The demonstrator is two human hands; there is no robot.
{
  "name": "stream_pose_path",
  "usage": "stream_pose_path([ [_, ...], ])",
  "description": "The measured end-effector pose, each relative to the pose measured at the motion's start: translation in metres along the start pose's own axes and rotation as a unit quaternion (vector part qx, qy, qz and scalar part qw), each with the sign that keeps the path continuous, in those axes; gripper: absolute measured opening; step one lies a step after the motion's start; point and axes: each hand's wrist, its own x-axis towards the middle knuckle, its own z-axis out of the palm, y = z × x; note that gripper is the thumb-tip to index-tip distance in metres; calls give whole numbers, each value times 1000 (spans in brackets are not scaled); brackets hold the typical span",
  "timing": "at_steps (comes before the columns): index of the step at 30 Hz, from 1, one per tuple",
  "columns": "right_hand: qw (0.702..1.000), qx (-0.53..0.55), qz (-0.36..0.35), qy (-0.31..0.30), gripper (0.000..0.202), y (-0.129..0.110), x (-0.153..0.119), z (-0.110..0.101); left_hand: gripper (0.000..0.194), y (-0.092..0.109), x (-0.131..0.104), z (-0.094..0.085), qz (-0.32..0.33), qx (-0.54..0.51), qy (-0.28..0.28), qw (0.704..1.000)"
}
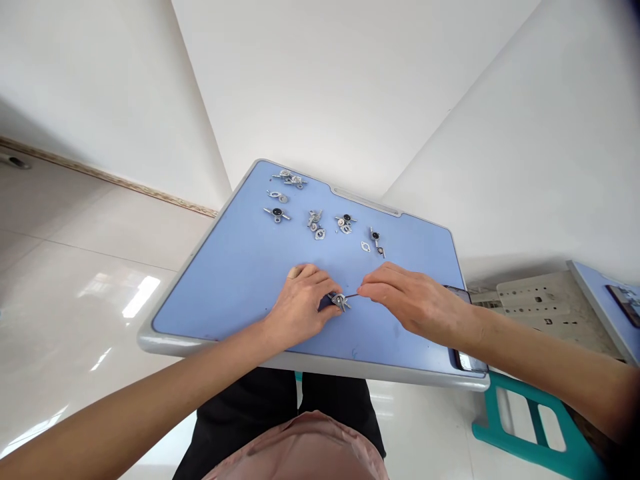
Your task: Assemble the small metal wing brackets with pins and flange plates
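Note:
Low over the front half of the blue desk, my left hand (303,303) pinches a small metal fitting (341,302) with stub arms between thumb and fingers. My right hand (415,300) is closed around a thin dark-shafted tool (353,295) that looks like a screwdriver. Its shaft points left, and the tip reaches the right side of the fitting. The tool's handle is hidden inside my fingers. Beyond my hands lie a metal fitting with a black round knob (375,236) and a flat oval plate with holes (365,247).
Several more fittings and loose parts (315,223) are spread across the back of the desk (225,287). A phone (470,361) lies at the desk's right edge, partly under my right forearm. A teal stool (537,423) stands below right. White walls close in behind.

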Motion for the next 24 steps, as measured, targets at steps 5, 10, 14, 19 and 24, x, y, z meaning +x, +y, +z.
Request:
stream_pose_path([
  [5,999,-6,32,-10,38,-2,-2,4,7,-1,0,2,7,8,12,1000],
  [10,1000,5,31,-5,41,-1,-4,8,9,0,1,2,4,11,12,1000],
  [14,1000,14,19,8,41,-1,-4,14,8,0,0,2,3,12,9,1000],
  [19,1000,0,-10,-2,41,-1,-1,14,8,0,0,3,7,10,12,1000],
  [24,999,-10,-14,33,35,-6,4,8,9,-1,0,4,15,13,14,1000],
])
